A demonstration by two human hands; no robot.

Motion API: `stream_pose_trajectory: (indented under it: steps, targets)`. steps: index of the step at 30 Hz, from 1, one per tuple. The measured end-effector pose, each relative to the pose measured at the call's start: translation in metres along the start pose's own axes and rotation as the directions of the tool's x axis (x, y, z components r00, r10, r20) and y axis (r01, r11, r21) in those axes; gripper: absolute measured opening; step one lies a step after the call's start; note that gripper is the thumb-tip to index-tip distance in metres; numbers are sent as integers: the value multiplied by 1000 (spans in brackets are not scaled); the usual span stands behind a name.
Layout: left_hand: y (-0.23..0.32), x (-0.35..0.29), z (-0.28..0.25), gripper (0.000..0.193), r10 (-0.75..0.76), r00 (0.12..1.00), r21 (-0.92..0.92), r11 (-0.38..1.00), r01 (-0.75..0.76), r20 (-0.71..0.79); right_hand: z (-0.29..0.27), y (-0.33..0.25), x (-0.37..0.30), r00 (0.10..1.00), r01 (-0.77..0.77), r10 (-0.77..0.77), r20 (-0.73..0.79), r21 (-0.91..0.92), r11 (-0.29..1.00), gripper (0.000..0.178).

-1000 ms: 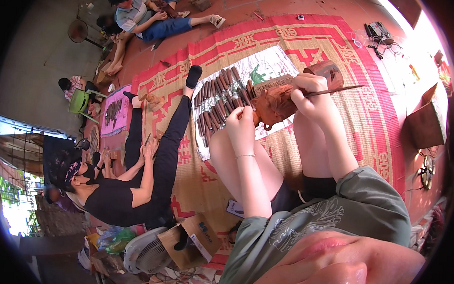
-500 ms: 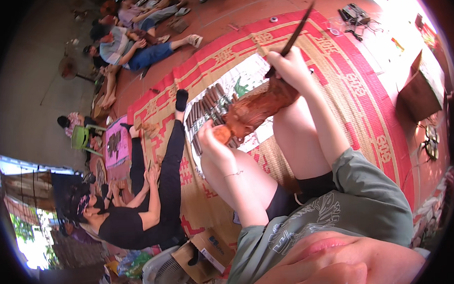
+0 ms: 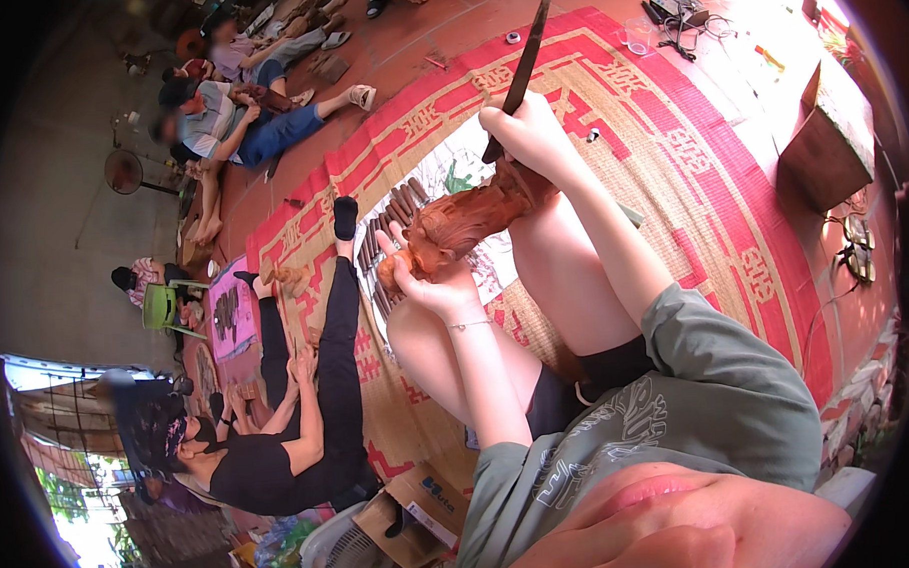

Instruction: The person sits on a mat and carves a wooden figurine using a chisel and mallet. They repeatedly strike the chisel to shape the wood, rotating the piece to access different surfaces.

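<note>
Across my knees lies a reddish-brown wood carving (image 3: 462, 224) with a rounded end and deep-cut relief. My left hand (image 3: 440, 285) cradles its rounded end from below, thumb over the near side and fingers round the far side. Over the carving's other end, my right hand (image 3: 532, 139) is closed round a long, dark, narrow tool (image 3: 530, 56), which looks like a file or a blade. The tool points up and away; its short lower end is close to the wood. Whether it touches cannot be made out.
Beyond my knees, several chisel-like tools (image 3: 408, 197) lie on a white sheet (image 3: 485, 148) over a red-and-straw mat (image 3: 672, 201). A person in black (image 3: 266, 471) sits at the left. A wooden block (image 3: 827, 141) stands at the right, a cardboard box (image 3: 408, 526) and fan (image 3: 344, 558) at lower left.
The carving and both hands have shifted left in the picture. My left hand has turned under the rounded end, palm up. The tool in my right hand now stands steeper.
</note>
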State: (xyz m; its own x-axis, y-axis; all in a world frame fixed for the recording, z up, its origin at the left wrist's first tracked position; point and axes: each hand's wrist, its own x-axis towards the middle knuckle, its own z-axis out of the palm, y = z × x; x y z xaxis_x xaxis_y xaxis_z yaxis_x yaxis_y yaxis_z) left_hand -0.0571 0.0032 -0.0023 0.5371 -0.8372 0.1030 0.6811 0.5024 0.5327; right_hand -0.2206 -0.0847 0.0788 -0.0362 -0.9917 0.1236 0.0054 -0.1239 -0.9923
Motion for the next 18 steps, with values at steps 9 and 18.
stream_pose_trajectory:
  steps: [9, 18]
  targets:
    - [-12, -15, 8, 40, -35, 959, -38, 998, 48, 282, -20, 1, 1, 997, -26, 27, -77, 8, 1000, 24]
    - [8, -8, -1, 34, -157, 975, -55, 984, 167, 160, -49, 22, 19, 993, 34, -70, 93, 345, 938, 26]
